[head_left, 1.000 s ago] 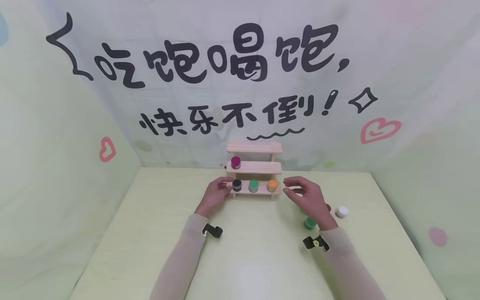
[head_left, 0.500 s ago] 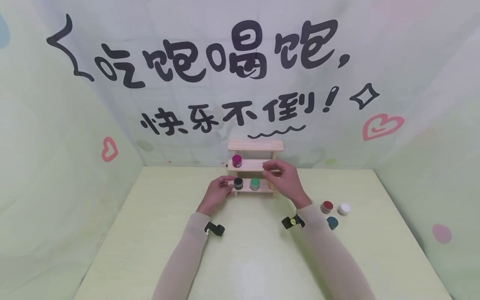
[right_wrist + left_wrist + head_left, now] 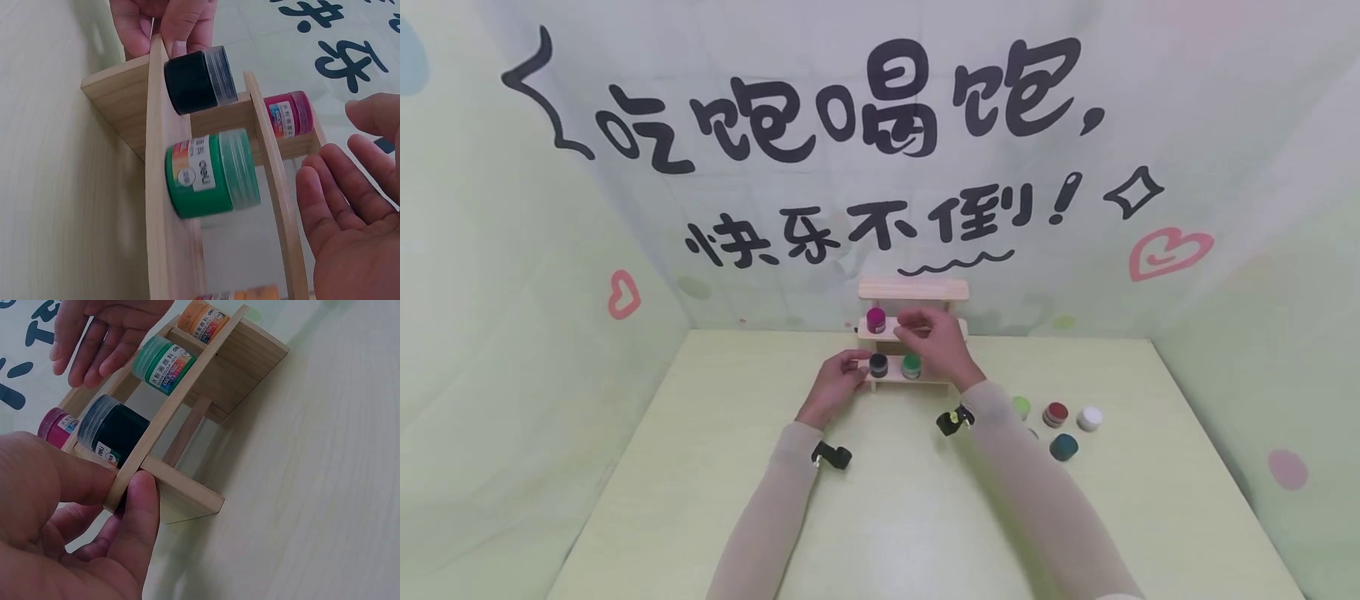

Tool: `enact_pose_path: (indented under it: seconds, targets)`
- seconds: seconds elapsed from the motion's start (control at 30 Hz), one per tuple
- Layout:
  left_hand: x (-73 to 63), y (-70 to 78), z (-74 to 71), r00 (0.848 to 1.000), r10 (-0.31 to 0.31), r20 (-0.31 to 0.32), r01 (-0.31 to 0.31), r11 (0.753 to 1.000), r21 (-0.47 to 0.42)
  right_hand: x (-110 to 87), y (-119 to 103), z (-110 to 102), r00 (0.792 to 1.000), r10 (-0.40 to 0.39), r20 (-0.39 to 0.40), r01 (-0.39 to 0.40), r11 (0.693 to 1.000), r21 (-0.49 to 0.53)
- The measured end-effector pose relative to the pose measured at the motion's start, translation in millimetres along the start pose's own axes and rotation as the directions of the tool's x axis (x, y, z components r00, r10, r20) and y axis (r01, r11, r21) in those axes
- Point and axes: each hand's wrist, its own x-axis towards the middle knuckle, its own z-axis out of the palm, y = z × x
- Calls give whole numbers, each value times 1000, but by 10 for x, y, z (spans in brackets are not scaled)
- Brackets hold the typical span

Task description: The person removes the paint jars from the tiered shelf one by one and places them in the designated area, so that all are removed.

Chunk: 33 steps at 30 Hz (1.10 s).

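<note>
A small three-step wooden display rack [image 3: 914, 290] stands against the backdrop. My left hand [image 3: 835, 385] pinches the left end of its lowest step between thumb and fingers. On that step sit a black paint jar [image 3: 115, 430], a green paint jar [image 3: 211, 174] and an orange paint jar [image 3: 203, 322]; the orange one is hidden behind my right arm in the head view. A magenta paint jar [image 3: 876, 320] is at the left of the middle step. My right hand [image 3: 936, 340] hovers by the middle step, right of the magenta jar, fingers loosely bent around nothing.
Right of the rack, on the pale table [image 3: 715, 467], stand a red jar [image 3: 1056, 414], a white jar [image 3: 1089, 418], a dark teal jar [image 3: 1063, 447] and a light green jar [image 3: 1021, 407]. Another is mostly covered by the right sleeve. A printed cloth backdrop [image 3: 820, 300] rises behind the rack.
My right hand has moved left, from beside the rack's right end to the middle step close to the magenta jar. The left hand keeps its grip on the rack's end.
</note>
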Motion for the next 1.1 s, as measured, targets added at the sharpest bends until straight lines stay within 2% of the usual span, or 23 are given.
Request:
enact_pose_path:
  seconds: [0.27, 0.43, 0.6, 0.83, 1.1]
  targets:
    - [-13, 1, 19, 1000, 1, 3, -1, 1000, 5, 149, -7, 160, 999, -22, 24, 22, 1000, -4]
    - [-4, 27, 26, 1000, 10, 2, -10, 1000, 14, 245, -13, 214, 999, -13, 41, 13, 1000, 0]
    - [-9, 18, 9, 1000, -12, -6, 12, 1000, 19, 314, -9, 277, 996, 14, 87, -11, 999, -32]
    - [-23, 16, 15, 1000, 4, -5, -4, 1000, 16, 356, 7, 314, 994, 41, 102, -34, 997, -70]
    - [-35, 37, 21, 1000, -1, -6, 1, 1000, 4, 339, 31, 309, 995, 22, 95, -17, 998, -57]
